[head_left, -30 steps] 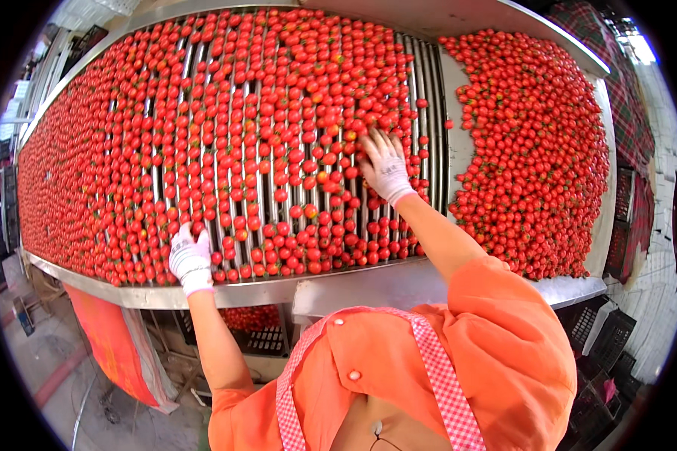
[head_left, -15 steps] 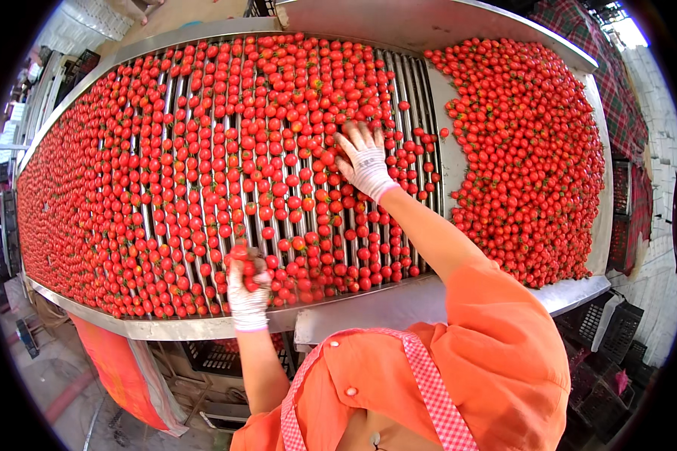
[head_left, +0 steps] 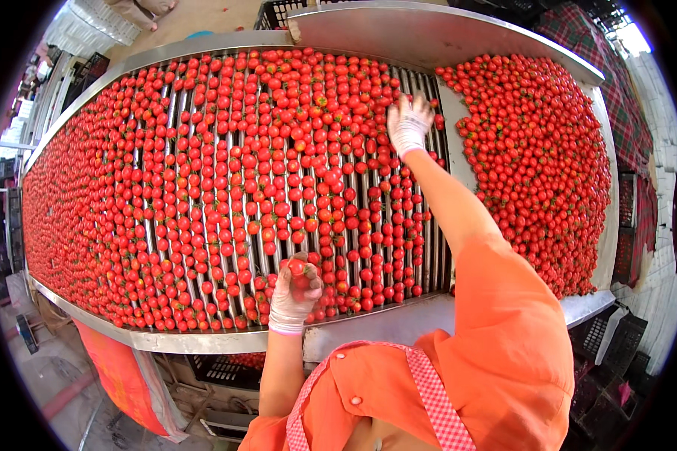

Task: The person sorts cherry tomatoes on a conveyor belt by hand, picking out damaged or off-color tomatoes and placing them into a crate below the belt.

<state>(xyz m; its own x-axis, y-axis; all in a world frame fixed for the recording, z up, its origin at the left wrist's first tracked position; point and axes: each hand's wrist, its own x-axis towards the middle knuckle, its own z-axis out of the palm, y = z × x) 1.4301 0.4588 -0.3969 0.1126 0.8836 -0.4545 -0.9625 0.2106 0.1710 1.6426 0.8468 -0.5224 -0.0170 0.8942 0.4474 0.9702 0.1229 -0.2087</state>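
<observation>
Rows of red cherry tomatoes [head_left: 226, 173] lie in the grooves of a metal roller conveyor [head_left: 438, 248]. My left hand [head_left: 291, 304], in a pale glove, is above the near part of the rollers with its fingers curled around a few tomatoes; a red tomato [head_left: 297, 267] shows at the fingertips, and how many are inside is hidden. Farther off to the right, my right hand [head_left: 410, 124], in a similar glove, lies with fingers spread over the last rollers, beside the edge of the tomato rows. It holds nothing that I can see.
A dense heap of tomatoes [head_left: 538, 180] covers the metal tray to the right of the rollers. A raised metal side wall [head_left: 429, 34] runs along the far side, and a metal rim [head_left: 195, 343] along the near side. Black crates [head_left: 617, 323] stand at the lower right.
My right hand has moved away and to the right, toward the roller end. My left hand has shifted right, still closed around tomatoes. Tomatoes now cover more of the near right rollers.
</observation>
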